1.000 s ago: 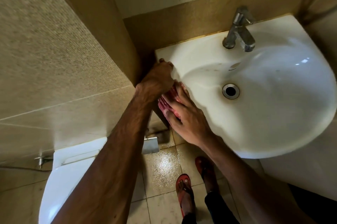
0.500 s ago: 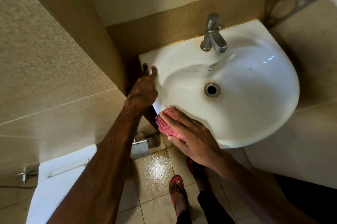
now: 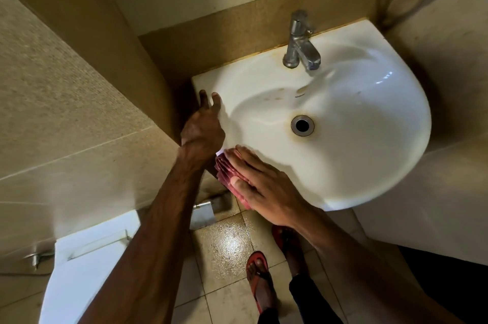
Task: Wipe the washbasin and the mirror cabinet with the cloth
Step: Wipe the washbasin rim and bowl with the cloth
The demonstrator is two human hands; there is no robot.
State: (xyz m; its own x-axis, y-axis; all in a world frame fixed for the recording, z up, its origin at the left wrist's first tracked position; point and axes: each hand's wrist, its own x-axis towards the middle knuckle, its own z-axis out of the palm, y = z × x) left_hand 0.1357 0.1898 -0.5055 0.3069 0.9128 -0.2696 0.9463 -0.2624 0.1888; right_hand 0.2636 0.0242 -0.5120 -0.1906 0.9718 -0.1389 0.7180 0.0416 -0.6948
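Cloth, pink, folded: on the near-left rim of the washbasin, under the right hand.
Right hand flat, fingers straight, pressing the cloth down and grasping nothing; the cloth's long axis follows the rim edge. Bowl, drain and tap lie ahead and to the right of it, so the next stroke probably runs that way. Left hand released, fingers extended, resting on the left rim near the back corner. Mirror cabinet not in view.
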